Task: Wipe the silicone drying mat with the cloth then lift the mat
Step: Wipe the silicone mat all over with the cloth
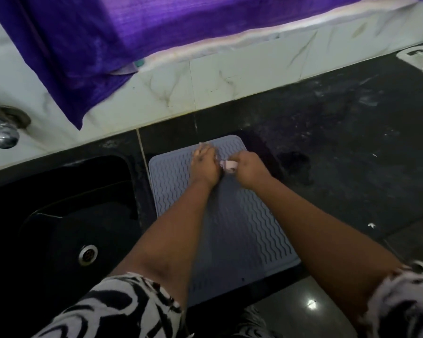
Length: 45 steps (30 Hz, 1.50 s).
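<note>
A grey silicone drying mat (242, 223) with wavy ridges lies flat on the dark countertop, right of the sink. Both my hands are over its far end. My left hand (204, 164) rests with fingers stretched forward on the mat near its far edge. My right hand (250, 168) has its fingers curled round a small pale pink cloth (227, 165), which shows between the two hands. Most of the cloth is hidden by my hands, and I cannot tell whether my left hand also holds it.
A black sink (66, 215) with a metal drain (88, 254) lies left of the mat. A chrome tap (3, 128) comes out of the white tiled wall (230, 76). A purple curtain (132, 32) hangs above. The dark countertop (352, 142) stretches right.
</note>
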Each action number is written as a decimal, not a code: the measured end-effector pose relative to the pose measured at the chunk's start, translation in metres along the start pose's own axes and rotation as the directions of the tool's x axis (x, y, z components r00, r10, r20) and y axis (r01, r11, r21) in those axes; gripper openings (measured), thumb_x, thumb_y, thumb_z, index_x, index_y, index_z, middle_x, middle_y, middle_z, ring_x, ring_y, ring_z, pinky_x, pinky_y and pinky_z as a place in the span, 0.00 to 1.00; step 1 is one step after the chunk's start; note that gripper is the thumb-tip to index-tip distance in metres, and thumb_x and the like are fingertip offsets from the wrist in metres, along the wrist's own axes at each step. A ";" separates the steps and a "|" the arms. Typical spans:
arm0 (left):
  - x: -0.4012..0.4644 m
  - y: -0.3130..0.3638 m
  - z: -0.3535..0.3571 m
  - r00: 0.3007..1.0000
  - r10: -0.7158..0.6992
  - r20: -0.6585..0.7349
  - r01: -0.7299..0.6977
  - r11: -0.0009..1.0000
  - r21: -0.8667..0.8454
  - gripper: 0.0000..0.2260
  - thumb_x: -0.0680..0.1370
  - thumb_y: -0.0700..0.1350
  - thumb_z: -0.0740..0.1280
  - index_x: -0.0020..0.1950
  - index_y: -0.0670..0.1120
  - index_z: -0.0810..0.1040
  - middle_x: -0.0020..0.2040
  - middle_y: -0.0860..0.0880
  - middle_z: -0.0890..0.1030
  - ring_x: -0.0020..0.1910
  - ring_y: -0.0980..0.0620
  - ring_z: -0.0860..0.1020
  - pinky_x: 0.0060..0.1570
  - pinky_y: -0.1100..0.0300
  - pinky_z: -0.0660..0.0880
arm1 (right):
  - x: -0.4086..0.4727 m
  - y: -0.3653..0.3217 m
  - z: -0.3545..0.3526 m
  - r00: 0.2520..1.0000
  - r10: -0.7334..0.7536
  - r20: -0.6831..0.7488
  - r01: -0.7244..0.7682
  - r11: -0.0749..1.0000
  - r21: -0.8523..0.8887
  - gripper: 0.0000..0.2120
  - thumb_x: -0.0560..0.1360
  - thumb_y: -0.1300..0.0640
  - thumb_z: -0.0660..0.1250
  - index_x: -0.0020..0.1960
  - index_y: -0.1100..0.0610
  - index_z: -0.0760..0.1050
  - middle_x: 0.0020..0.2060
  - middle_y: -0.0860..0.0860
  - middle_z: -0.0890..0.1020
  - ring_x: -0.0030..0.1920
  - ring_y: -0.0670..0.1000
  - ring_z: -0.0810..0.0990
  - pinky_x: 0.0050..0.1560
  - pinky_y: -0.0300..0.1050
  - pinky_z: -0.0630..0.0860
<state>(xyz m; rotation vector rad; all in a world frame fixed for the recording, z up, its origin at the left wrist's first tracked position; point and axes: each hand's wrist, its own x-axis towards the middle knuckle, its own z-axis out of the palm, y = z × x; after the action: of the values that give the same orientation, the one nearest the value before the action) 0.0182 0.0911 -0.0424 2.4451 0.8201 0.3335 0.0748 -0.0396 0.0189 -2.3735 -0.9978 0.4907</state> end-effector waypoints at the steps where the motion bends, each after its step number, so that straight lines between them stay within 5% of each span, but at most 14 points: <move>1: -0.013 0.000 0.001 0.997 -0.023 -0.067 0.023 1.000 -0.001 0.10 0.79 0.43 0.60 0.56 0.46 0.78 0.61 0.45 0.77 0.65 0.44 0.70 0.60 0.53 0.69 | -0.002 0.004 0.011 0.999 -0.031 0.041 0.034 0.997 -0.075 0.06 0.75 0.57 0.67 0.47 0.58 0.81 0.44 0.58 0.81 0.46 0.54 0.77 0.52 0.50 0.76; 4: -0.047 -0.007 0.006 0.996 -0.054 -0.067 0.053 0.999 -0.015 0.13 0.79 0.46 0.62 0.60 0.45 0.79 0.62 0.45 0.78 0.66 0.45 0.71 0.62 0.54 0.69 | -0.031 0.023 0.039 0.995 -0.104 -0.006 0.097 0.947 -0.306 0.15 0.78 0.55 0.60 0.63 0.52 0.77 0.57 0.55 0.78 0.59 0.57 0.72 0.61 0.49 0.69; 8: -0.058 -0.020 0.018 0.993 -0.007 0.122 -0.009 0.992 0.130 0.24 0.83 0.55 0.55 0.77 0.47 0.62 0.79 0.48 0.58 0.79 0.48 0.53 0.78 0.50 0.51 | -0.091 0.042 0.045 0.989 -0.139 -0.058 0.114 0.942 -0.316 0.15 0.76 0.56 0.61 0.60 0.52 0.79 0.56 0.52 0.81 0.59 0.56 0.72 0.56 0.47 0.68; 13: -0.055 -0.017 0.021 0.988 -0.064 0.143 0.038 0.983 0.180 0.26 0.83 0.56 0.53 0.79 0.48 0.59 0.80 0.49 0.54 0.79 0.47 0.50 0.78 0.50 0.49 | -0.197 0.040 0.041 0.980 -0.169 -0.105 0.128 0.940 -0.316 0.16 0.69 0.48 0.61 0.47 0.50 0.84 0.41 0.49 0.85 0.44 0.55 0.81 0.43 0.43 0.78; 17: -0.057 -0.008 0.015 0.974 -0.091 0.207 0.038 0.969 0.243 0.26 0.84 0.55 0.51 0.80 0.47 0.54 0.81 0.48 0.50 0.80 0.46 0.48 0.78 0.50 0.47 | -0.239 0.056 0.043 0.992 0.006 0.124 0.034 0.949 -0.314 0.14 0.74 0.51 0.65 0.58 0.45 0.78 0.55 0.44 0.78 0.59 0.51 0.73 0.58 0.46 0.72; 21: -0.069 0.010 0.006 0.959 -0.095 0.265 0.000 0.941 0.338 0.26 0.84 0.53 0.48 0.80 0.45 0.48 0.81 0.45 0.43 0.80 0.45 0.44 0.77 0.48 0.43 | -0.227 0.042 0.024 1.000 0.001 0.011 0.000 0.998 -0.062 0.07 0.73 0.52 0.69 0.50 0.50 0.81 0.45 0.46 0.78 0.51 0.50 0.75 0.54 0.44 0.72; 26: -0.140 0.029 0.016 0.997 -0.011 0.077 -0.002 0.985 0.175 0.24 0.83 0.52 0.52 0.78 0.46 0.59 0.79 0.45 0.58 0.78 0.47 0.57 0.76 0.51 0.54 | -0.203 0.032 0.035 0.994 -0.039 0.102 0.071 0.939 -0.336 0.19 0.77 0.57 0.62 0.67 0.50 0.72 0.61 0.52 0.76 0.63 0.54 0.69 0.64 0.47 0.68; 32: -0.161 0.022 0.025 0.915 -0.114 0.387 -0.023 0.943 0.331 0.29 0.82 0.60 0.43 0.79 0.51 0.38 0.80 0.49 0.36 0.79 0.48 0.38 0.76 0.49 0.38 | -0.264 0.055 0.049 0.996 -0.063 0.065 0.083 0.922 -0.377 0.17 0.76 0.52 0.62 0.65 0.47 0.73 0.63 0.47 0.74 0.65 0.53 0.66 0.62 0.51 0.68; 35: -0.159 0.030 0.018 0.882 -0.148 0.447 -0.028 0.931 0.364 0.30 0.82 0.61 0.43 0.79 0.50 0.36 0.79 0.48 0.34 0.79 0.48 0.38 0.76 0.48 0.39 | -0.276 0.061 0.036 0.996 0.076 0.048 -0.075 0.997 -0.023 0.09 0.74 0.54 0.69 0.53 0.53 0.80 0.51 0.50 0.81 0.57 0.54 0.77 0.53 0.44 0.77; 36: -0.159 0.032 0.016 0.879 -0.151 0.452 -0.031 0.929 0.370 0.30 0.82 0.61 0.43 0.79 0.50 0.36 0.79 0.48 0.34 0.79 0.47 0.38 0.76 0.48 0.39 | -0.273 0.060 0.025 0.977 0.208 0.033 -0.208 0.923 0.324 0.05 0.73 0.58 0.70 0.48 0.58 0.81 0.46 0.54 0.84 0.52 0.58 0.82 0.50 0.46 0.81; 38: -0.156 0.032 0.010 0.863 -0.149 0.483 -0.043 0.930 0.364 0.31 0.82 0.61 0.45 0.79 0.49 0.38 0.80 0.48 0.36 0.79 0.46 0.40 0.76 0.47 0.42 | -0.257 0.064 -0.002 0.863 0.497 0.092 -0.365 0.486 0.794 0.06 0.74 0.64 0.67 0.49 0.62 0.80 0.43 0.60 0.85 0.45 0.63 0.84 0.49 0.58 0.82; 40: -0.150 0.033 -0.002 0.853 -0.136 0.504 -0.028 0.952 0.305 0.31 0.82 0.61 0.50 0.80 0.49 0.47 0.81 0.47 0.46 0.79 0.44 0.48 0.77 0.45 0.50 | -0.237 0.070 -0.026 0.783 0.606 0.139 -0.360 0.260 0.896 0.12 0.74 0.68 0.62 0.56 0.63 0.77 0.45 0.60 0.83 0.43 0.61 0.83 0.46 0.56 0.81; 43: -0.133 0.029 -0.022 0.928 -0.134 0.347 0.105 0.989 0.100 0.21 0.81 0.56 0.57 0.69 0.45 0.71 0.69 0.42 0.73 0.66 0.43 0.71 0.67 0.49 0.69 | -0.210 0.064 -0.048 0.809 0.585 0.061 -0.381 0.442 0.812 0.13 0.72 0.71 0.61 0.51 0.60 0.80 0.44 0.59 0.83 0.42 0.58 0.83 0.40 0.53 0.83; 45: -0.117 0.029 -0.031 0.957 -0.141 0.254 0.124 0.989 0.082 0.21 0.81 0.54 0.58 0.70 0.44 0.71 0.69 0.42 0.73 0.67 0.43 0.70 0.68 0.49 0.67 | -0.190 0.057 -0.051 0.809 0.564 0.164 -0.444 0.404 0.800 0.15 0.70 0.75 0.57 0.47 0.62 0.78 0.41 0.61 0.82 0.36 0.59 0.83 0.32 0.52 0.81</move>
<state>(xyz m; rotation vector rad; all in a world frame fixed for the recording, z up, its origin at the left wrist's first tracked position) -0.0721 0.0120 -0.0079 2.4106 0.8846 -0.0649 0.0056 -0.2300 0.0512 -1.7206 0.1313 0.7900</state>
